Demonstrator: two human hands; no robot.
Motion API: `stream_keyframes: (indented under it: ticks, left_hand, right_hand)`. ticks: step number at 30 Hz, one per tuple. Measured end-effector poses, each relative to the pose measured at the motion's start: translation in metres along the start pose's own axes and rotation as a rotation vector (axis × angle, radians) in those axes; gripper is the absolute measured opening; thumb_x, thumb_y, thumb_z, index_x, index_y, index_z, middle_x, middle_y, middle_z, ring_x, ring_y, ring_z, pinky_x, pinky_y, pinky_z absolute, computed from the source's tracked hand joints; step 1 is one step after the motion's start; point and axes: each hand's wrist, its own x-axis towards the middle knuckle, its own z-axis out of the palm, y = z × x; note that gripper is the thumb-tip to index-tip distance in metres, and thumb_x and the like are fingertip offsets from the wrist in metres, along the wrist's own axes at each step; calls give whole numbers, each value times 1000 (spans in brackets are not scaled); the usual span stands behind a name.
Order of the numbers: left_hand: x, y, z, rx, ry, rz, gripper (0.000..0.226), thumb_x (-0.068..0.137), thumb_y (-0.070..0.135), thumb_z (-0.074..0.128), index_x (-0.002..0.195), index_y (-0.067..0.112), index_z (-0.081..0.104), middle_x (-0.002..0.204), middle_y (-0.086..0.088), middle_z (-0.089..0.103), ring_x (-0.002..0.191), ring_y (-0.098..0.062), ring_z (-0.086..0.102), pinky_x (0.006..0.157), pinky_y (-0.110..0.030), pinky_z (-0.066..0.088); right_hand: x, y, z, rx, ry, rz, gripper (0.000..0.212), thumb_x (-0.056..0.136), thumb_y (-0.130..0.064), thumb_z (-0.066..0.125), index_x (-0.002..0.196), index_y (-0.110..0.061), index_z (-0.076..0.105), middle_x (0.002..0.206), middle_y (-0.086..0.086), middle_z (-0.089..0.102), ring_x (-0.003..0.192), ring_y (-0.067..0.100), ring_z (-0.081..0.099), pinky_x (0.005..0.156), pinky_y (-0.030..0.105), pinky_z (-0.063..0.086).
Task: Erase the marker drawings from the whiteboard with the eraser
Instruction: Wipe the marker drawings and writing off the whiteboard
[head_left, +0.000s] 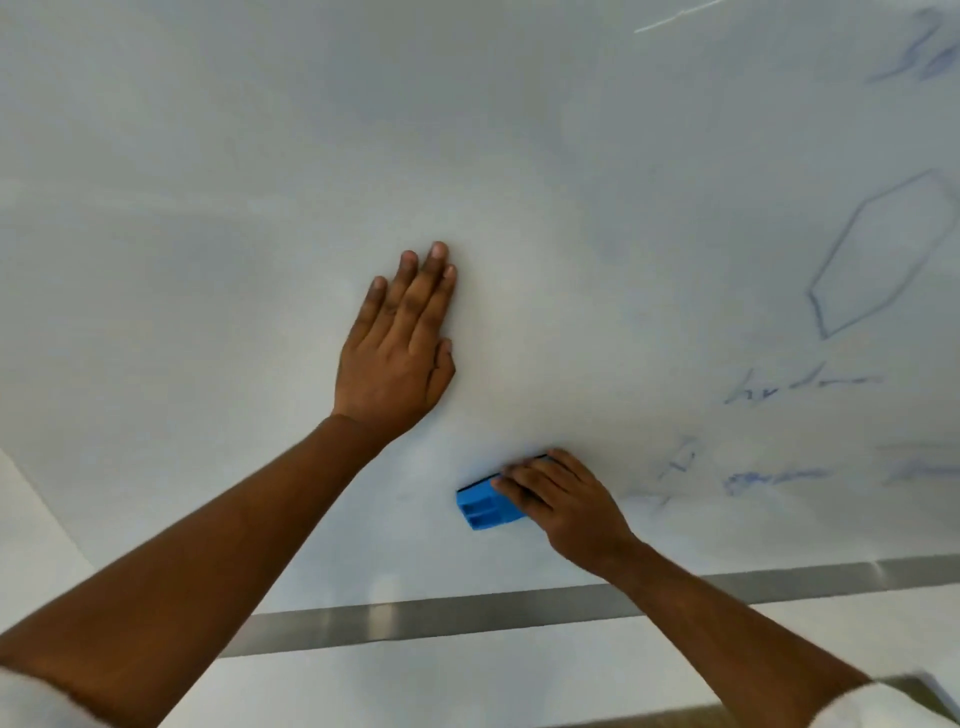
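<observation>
The whiteboard (208, 208) fills most of the view. My right hand (563, 506) grips a blue eraser (485, 506) and holds its dark felt side against the board near the lower middle. My left hand (402, 343) lies flat on the board above and left of the eraser, fingers straight. A blue hexagon outline (883, 254) stands at the right. Below it are blue scribbled words (800, 387) and smeared marks (774, 478). More blue scribble (930, 52) sits in the top right corner.
A metal strip (467, 618) runs along the board's bottom edge. A pale wall (31, 545) shows at the lower left. The board's left and middle parts carry only faint smears.
</observation>
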Motion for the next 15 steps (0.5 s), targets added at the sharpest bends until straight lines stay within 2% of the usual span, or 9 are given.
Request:
stream_keyframes:
  ticks: [2, 4, 6, 8, 10, 12, 15]
  left_hand:
    - [16, 7, 6, 5, -7, 28, 69, 105, 20, 57, 166, 0, 33, 174, -19, 31, 168, -18, -2, 138, -39, 5]
    - [32, 21, 15, 12, 3, 35, 69, 106, 22, 55, 167, 0, 31, 175, -19, 29, 168, -17, -5, 138, -40, 5]
    - [43, 36, 22, 16, 30, 12, 70, 105, 23, 55, 167, 0, 31, 176, -18, 28, 168, -18, -3, 137, -41, 5]
    - [45, 44, 27, 39, 56, -16, 70, 105, 24, 54, 167, 1, 31, 175, -15, 26, 168, -18, -2, 137, -41, 5]
    - [43, 47, 31, 80, 67, -22, 69, 106, 26, 50, 168, 2, 30, 175, -13, 26, 168, -18, -2, 137, -41, 5]
    - [40, 45, 34, 122, 75, -12, 68, 107, 27, 48, 168, 3, 30, 176, -11, 22, 169, -19, -1, 137, -41, 6]
    - [40, 41, 36, 150, 68, 11, 68, 109, 29, 44, 169, 3, 26, 176, -10, 17, 169, -21, -2, 137, -42, 6]
  right_hand:
    - [14, 34, -22, 12, 100, 76, 49, 93, -2, 70, 140, -13, 64, 130, 5, 69, 114, 27, 65, 111, 46, 46]
    - [38, 83, -58, -6, 268, 217, 51, 92, -3, 70, 141, -9, 62, 128, 11, 68, 108, 35, 64, 105, 47, 46]
    - [62, 139, -96, -20, 421, 377, 54, 92, -11, 72, 144, -7, 57, 131, 15, 64, 111, 39, 61, 102, 46, 46]
    - [80, 187, -125, -8, 584, 542, 56, 98, -25, 71, 148, -6, 52, 137, 15, 59, 120, 33, 54, 102, 43, 48]
    - [87, 204, -132, -1, 693, 653, 59, 100, -29, 70, 149, -5, 49, 139, 15, 56, 123, 29, 51, 103, 42, 49]
    - [76, 192, -116, -29, 683, 624, 61, 96, -22, 73, 150, -7, 49, 140, 12, 55, 122, 30, 52, 102, 44, 47]
    - [27, 138, -70, 34, 472, 475, 62, 89, -4, 71, 148, -11, 50, 136, 9, 59, 115, 34, 55, 104, 47, 45]
